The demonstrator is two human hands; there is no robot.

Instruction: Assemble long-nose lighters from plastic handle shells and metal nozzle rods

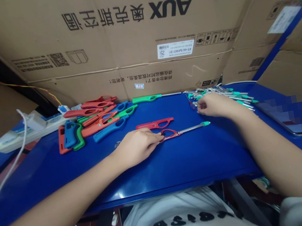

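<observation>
My left hand (138, 146) is closed on a red lighter handle (169, 132), from which a metal tube with a green tip points right. Its fingers cover much of the handle. Just beyond lies a separate red handle shell (155, 124). My right hand (215, 105) reaches to the near left edge of a pile of metal lighter tubes (232, 93) with green ends. Its fingers are pinched together beside a small piece with a thin red wire; what they hold is too small to make out. Further back rests a green lighter (145, 98) with a long metal tube.
Several red, blue, green and orange lighter handles (99, 126) are heaped at left on the blue table (178, 168). A white power strip (37, 129) with a cable stands behind them. At right lies a phone-like flat device (283, 119). A cardboard wall (128, 50) closes the back.
</observation>
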